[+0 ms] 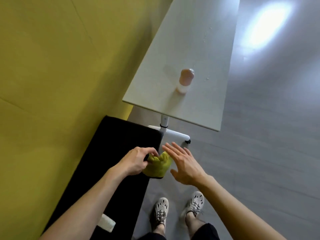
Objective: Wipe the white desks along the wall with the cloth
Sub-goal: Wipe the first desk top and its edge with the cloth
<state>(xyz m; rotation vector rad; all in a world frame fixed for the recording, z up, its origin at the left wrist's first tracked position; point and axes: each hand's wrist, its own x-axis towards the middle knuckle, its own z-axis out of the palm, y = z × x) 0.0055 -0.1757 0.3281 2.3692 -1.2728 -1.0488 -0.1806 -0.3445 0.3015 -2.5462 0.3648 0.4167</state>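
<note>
The left hand grips a bunched cloth over a black surface. The right hand hovers beside it, fingers spread, holding nothing. A bottle stands on the desk.

Yellow-green wall, black bench beside it, orange-tinted bottle (blurred), pale laced shoes on grey floor.

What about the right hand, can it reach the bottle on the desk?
Probably not yet. The right hand is open and nothing blocks it, but it hangs short of the desk where the bottle stands; a step forward should do.
</note>
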